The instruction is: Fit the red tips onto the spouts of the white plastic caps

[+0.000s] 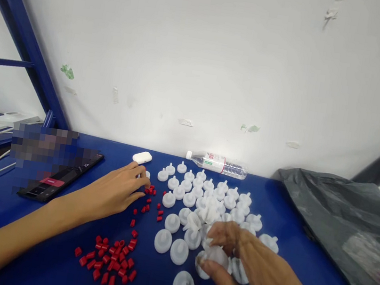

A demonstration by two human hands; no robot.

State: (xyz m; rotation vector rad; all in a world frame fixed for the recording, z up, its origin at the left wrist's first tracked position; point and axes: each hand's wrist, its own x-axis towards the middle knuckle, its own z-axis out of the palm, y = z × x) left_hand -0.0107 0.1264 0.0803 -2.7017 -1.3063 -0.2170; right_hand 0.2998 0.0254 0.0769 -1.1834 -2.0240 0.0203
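Note:
My left hand (pixel 121 187) reaches over the blue table with bent fingers, its thumb and fingertips apart beside some small red caps (pixel 149 200). Whether it touches one of them I cannot make out. A larger heap of red caps (pixel 115 260) lies nearer to me. Motion smears my right hand (pixel 247 260), which hovers over the near right part of a spread of white plastic discs with short spouts (pixel 179 251). A whitish disc (pixel 218 256) shows between its thumb and fingers; whether it is gripped is unclear.
Against the wall lies a clear water bottle (pixel 215 163) on its side. A small white case (pixel 142 157) sits behind my left hand. At left is a dark phone (pixel 64 173) with cables beyond it. A grey plastic bag (pixel 341 232) covers the right side.

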